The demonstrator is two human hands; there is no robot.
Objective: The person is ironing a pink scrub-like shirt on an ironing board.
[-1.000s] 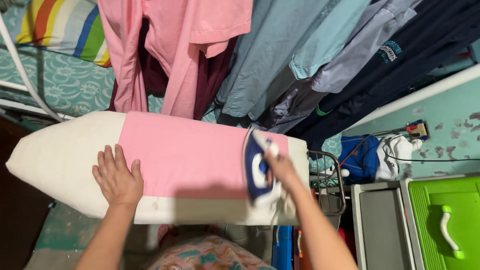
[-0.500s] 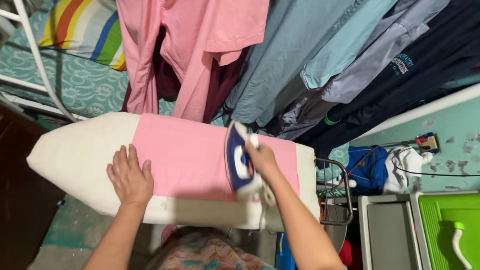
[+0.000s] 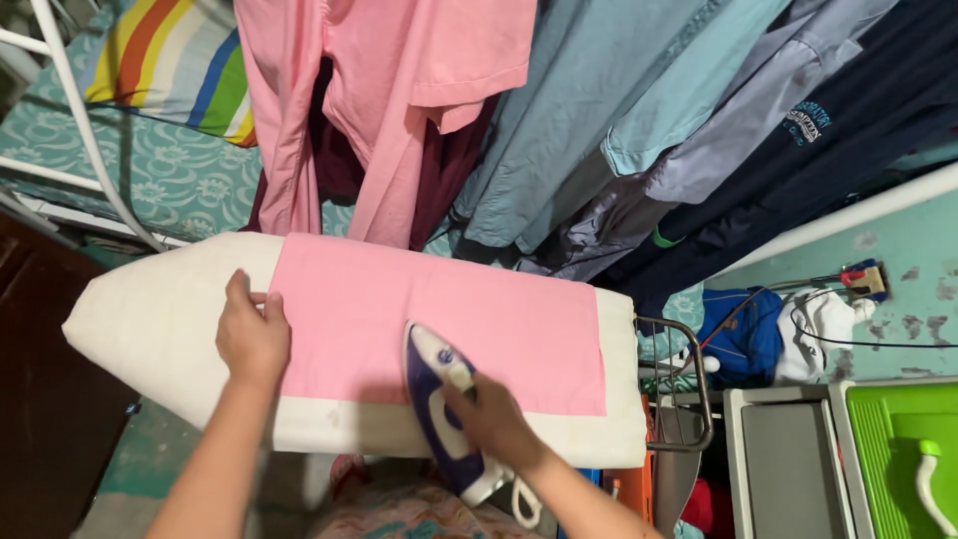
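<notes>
A blue-and-white steam iron (image 3: 445,414) lies soleplate-down at the near edge of a flat pink cloth (image 3: 469,319) spread across the cream-covered ironing board (image 3: 150,319), nose pointing away.

Iron (image 3: 442,414): my purple and white one
Cloth (image 3: 439,319): plain pink
Ironing board (image 3: 150,319): cream
Pillow (image 3: 175,65): rainbow stripes
Bedsheet (image 3: 150,170): teal floral
Box (image 3: 898,449): bright green

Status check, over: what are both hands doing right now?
Right hand gripping blue iron on pink cloth. Left hand pinning cloth's left edge. Ironing board path unobstructed.
</notes>
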